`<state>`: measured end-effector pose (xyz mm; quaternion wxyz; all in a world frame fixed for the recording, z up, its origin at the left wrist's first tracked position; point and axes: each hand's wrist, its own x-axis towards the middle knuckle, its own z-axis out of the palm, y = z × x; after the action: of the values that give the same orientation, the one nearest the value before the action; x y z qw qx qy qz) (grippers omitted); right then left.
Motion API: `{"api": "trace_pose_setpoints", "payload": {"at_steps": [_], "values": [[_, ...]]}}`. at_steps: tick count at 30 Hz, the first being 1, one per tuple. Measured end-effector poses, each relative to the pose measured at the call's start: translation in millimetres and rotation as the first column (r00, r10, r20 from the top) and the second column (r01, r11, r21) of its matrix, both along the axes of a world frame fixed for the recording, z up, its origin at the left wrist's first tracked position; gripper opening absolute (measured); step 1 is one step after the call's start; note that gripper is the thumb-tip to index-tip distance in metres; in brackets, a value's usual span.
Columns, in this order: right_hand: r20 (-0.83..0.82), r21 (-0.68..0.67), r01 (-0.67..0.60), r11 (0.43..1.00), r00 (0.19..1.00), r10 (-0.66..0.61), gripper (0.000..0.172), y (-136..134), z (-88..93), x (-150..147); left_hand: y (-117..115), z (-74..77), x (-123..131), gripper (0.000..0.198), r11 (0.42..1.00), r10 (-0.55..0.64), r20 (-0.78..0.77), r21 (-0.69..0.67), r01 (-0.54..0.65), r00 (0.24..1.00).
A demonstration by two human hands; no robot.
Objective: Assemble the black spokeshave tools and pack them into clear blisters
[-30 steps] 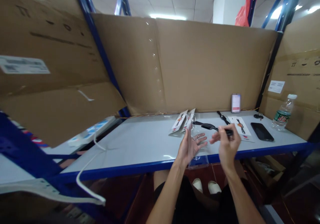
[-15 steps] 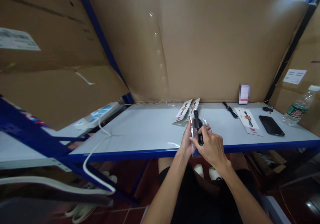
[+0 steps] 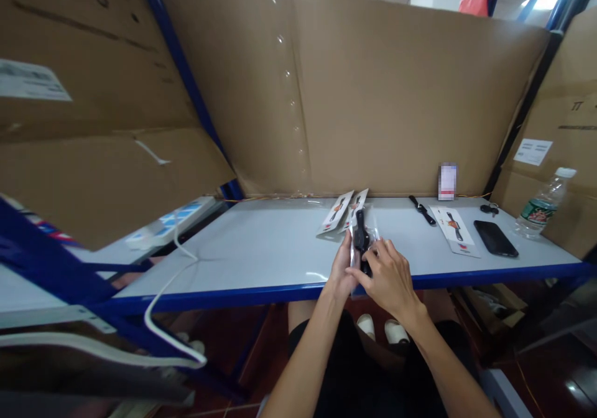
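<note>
The clear plastic sleeve [image 3: 372, 222] is gleaming thin and glossy, while the black strapped device [image 3: 360, 239] is looking smooth and plastic-like. The surface [image 3: 261, 244] is showing a smooth, faintly glossy finish, and the cardboard panel [image 3: 396, 94] is looking matt. The clear plastic bottle [image 3: 538, 211] is glinting, and the paper cards [image 3: 334, 214] are appearing smooth.

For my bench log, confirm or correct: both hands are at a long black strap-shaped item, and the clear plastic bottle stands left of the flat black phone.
Wrong side: the head view shows the clear plastic bottle to the right of the flat black phone. The left hand and right hand are at the long black strap-shaped item, as you say.
</note>
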<state>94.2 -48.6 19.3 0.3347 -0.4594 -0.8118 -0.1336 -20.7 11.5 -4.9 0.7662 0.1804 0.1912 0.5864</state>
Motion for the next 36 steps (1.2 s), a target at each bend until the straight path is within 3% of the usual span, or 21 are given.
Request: {"api": "trace_pose_setpoints", "payload": {"at_steps": [3, 8, 12, 15, 21, 24, 27, 30, 36], "values": [[-0.080, 0.051, -0.025, 0.998, 0.996, 0.029, 0.027, -4.7, -1.4, 5.2, 0.7, -0.8, -1.0, 0.032, 0.999, -0.037, 0.013, 0.000, 0.037, 0.999], [-0.480, 0.053, -0.009, 0.999, 0.877, 0.034, 0.031, -31.4, -16.0, 27.3, 2.2, -2.9, -3.8, 0.036, 0.993, -0.089, 0.060, -0.073, 0.094, 0.994], [-0.633, -0.046, 0.074, 0.996, 0.770, -0.086, 0.031, -47.2, -33.2, 62.2, 5.2, -7.0, -8.3, 0.035, 0.993, -0.096, 0.060, -0.067, 0.100, 0.994], [-0.654, -0.109, 0.202, 0.973, 0.723, -0.223, 0.031, -40.6, -35.9, 96.1, 8.0, -11.6, -12.0, 0.032, 0.992, -0.124, 0.040, -0.016, 0.125, 0.991], [-0.509, -0.231, 0.451, 0.862, 0.699, -0.502, 0.027, -14.3, -21.4, 162.2, 9.0, -12.0, -15.6, 0.036, 0.989, -0.144, 0.029, -0.021, 0.145, 0.989], [-0.389, -0.348, 0.537, 0.769, 0.663, -0.639, 0.027, -8.8, -16.6, 178.9, 6.5, -7.5, -14.7, 0.042, 0.991, -0.125, 0.015, -0.051, 0.126, 0.992], [-0.176, -0.396, 0.662, 0.636, 0.625, -0.760, 0.033, 3.0, -9.7, 179.9, 4.8, -3.6, -12.9, 0.043, 0.986, -0.147, 0.030, -0.070, 0.149, 0.989], [0.041, -0.406, 0.741, 0.535, 0.600, -0.799, 0.048, 24.2, -2.1, 172.3, 3.9, -1.8, -12.0, 0.042, 0.986, -0.149, 0.021, -0.073, 0.150, 0.989], [0.191, -0.402, 0.778, 0.482, 0.586, -0.787, 0.053, 58.9, 5.5, 167.8, 2.0, -0.3, -9.0, 0.038, 0.989, -0.138, 0.024, -0.053, 0.139, 0.990]]}}
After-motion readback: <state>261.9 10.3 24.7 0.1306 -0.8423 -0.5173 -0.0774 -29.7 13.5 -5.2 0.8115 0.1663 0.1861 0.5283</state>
